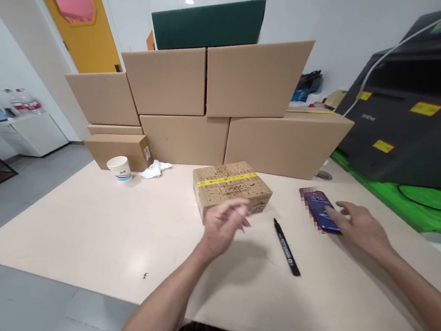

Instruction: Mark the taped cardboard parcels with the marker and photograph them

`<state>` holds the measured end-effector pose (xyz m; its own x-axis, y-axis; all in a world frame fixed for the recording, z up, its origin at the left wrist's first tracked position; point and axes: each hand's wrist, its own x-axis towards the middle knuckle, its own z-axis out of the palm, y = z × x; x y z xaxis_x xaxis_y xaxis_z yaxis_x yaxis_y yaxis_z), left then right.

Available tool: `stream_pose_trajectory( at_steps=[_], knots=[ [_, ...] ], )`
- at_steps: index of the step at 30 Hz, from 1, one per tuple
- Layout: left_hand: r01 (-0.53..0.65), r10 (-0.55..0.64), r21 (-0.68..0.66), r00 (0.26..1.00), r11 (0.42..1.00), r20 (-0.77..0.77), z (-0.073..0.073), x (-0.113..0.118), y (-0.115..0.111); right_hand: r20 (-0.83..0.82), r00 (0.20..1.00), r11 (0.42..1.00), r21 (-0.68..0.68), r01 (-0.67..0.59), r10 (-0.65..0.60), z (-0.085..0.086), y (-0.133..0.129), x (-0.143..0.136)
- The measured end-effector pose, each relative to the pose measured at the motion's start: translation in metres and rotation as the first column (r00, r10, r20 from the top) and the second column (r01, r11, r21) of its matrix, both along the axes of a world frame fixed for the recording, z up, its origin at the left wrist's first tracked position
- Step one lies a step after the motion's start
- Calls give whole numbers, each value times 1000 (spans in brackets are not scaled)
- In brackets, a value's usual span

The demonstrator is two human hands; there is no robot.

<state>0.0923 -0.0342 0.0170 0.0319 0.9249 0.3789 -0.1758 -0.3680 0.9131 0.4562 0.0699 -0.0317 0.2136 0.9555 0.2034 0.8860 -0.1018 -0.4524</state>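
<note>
My left hand hovers over the table, in front of a small cardboard box with yellow tape across its top. Its fingers are curled and slightly blurred; whether anything is between them is too small to tell. At the right, my right hand has its fingers apart over the lower right edge of a phone whose screen is lit. It seems to touch the phone without gripping it. A black marker lies between my two hands, touched by neither.
Large cardboard boxes are stacked along the back, topped by a dark green box. A paper cup and crumpled tissue stand back left. Black equipment borders the table's right side.
</note>
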Motion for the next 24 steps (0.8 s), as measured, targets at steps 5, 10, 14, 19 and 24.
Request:
stream_pose_trajectory(
  at_steps=[5, 10, 14, 19, 24],
  knots=[
    [-733, 726, 92, 680, 674, 103, 12, -43, 24, -450, 844, 954, 196, -224, 291, 17, 0, -66],
    [-575, 609, -354, 793, 738, -18, 0, -62, 45, -839, 449, 922, 146, -360, 308, 22, 6, -147],
    [-335, 392, -358, 915, 871, 97, -6, -57, 47, -915, 163, 848, 259, -463, 369, 27, 1, -177],
    [-223, 272, -218, 934, 950, 230, -7, -57, 46, -879, 44, 826, 427, -369, 474, 31, -3, -170],
    [-240, 256, -106, 951, 965, 176, -8, -59, 44, -874, 30, 840, 456, -295, 485, 32, 2, -167]
  ],
)
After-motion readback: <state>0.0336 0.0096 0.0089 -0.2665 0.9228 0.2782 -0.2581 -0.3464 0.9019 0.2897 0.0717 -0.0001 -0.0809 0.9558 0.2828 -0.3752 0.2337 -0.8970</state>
